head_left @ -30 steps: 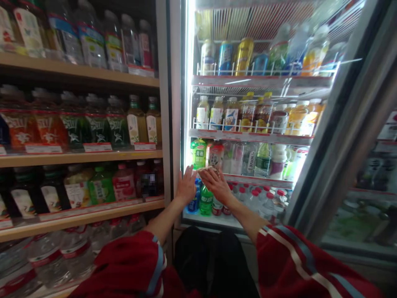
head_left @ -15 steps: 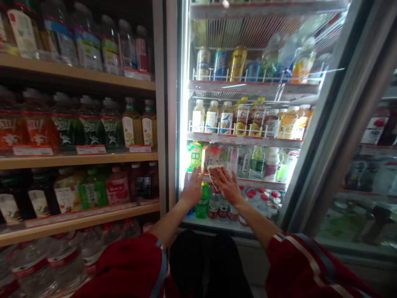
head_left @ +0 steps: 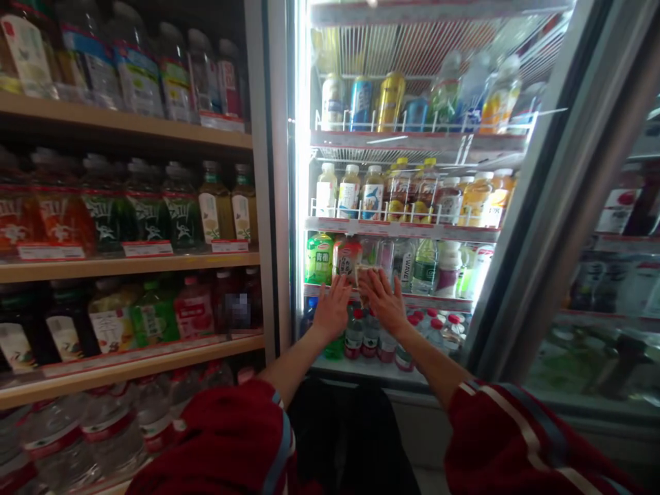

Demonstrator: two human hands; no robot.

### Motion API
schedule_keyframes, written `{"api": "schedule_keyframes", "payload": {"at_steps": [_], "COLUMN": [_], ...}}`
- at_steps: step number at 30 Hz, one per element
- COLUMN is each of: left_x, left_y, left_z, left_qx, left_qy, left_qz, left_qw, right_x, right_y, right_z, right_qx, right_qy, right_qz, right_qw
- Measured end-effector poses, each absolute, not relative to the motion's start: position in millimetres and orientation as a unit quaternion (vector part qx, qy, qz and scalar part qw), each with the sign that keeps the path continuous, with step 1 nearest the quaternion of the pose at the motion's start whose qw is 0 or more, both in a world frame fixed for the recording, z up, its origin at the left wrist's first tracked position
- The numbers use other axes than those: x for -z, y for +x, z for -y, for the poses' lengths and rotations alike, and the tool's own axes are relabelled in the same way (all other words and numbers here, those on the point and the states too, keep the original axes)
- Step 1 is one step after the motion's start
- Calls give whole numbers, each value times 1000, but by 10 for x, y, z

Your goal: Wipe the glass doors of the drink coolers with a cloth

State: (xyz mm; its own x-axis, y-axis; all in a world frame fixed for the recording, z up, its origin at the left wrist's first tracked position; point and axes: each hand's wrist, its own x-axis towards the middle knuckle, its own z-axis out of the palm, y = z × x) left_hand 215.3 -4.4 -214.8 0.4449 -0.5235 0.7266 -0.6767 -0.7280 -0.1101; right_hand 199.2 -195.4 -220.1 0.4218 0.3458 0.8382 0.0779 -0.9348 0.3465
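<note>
My right hand [head_left: 382, 299] presses a light-coloured cloth [head_left: 361, 276] under its fingers at the front edge of a lit cooler shelf [head_left: 438, 301]. My left hand [head_left: 333, 307] is just to its left, fingers stretched out toward the same shelf edge and holding nothing; whether it touches the edge I cannot tell. Behind the hands stand a green-labelled bottle [head_left: 318, 260], a red-labelled bottle [head_left: 346, 253] and clear bottles. Below them, red-capped water bottles [head_left: 354, 333] stand on the cooler's bottom level, partly hidden by my hands and forearms.
Higher cooler shelves hold cans [head_left: 390, 102] and juice bottles [head_left: 477, 199] behind wire rails. At left, wooden shelves [head_left: 128, 267] carry rows of drinks. A metal door frame [head_left: 572, 206] slants along the right side, with more bottles behind glass beyond it.
My right hand and the cloth have shifted slightly right and up along the shelf edge. My left hand has moved right, closer to the right hand. The view has turned slightly.
</note>
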Motion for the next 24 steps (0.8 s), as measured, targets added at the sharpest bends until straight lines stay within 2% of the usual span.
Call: {"api": "schedule_keyframes", "payload": {"at_steps": [3,8,14,18,21,22,24], "left_x": [2116,2102,2079,1935,1678,1559,1291], "left_y": [2130,2133,2133,2045,1735,1566,1152], "left_z": [59,44,25,28,-2,-42,-183], "left_qx": [-384,-388,-381,-328,-208,-130,31], "left_qy": [846,846,847,869,882,872,785], "left_qz": [358,349,345,312,289,323,488], "left_qw": [98,106,135,201,309,344,382], "right_x": [2056,1735,1998,1987,1841,1807,1794], "right_y": [2018,2060,2032,2041,2053,2054,2054], "right_z": [2024,2064,1897,1929,1989,1995,1976], "right_qx": [-523,-565,-507,-524,-564,-572,-569], "right_qy": [832,821,843,832,819,816,819], "right_qz": [-132,-54,-143,-147,-85,-67,-59], "right_qw": [126,67,112,109,65,53,47]}}
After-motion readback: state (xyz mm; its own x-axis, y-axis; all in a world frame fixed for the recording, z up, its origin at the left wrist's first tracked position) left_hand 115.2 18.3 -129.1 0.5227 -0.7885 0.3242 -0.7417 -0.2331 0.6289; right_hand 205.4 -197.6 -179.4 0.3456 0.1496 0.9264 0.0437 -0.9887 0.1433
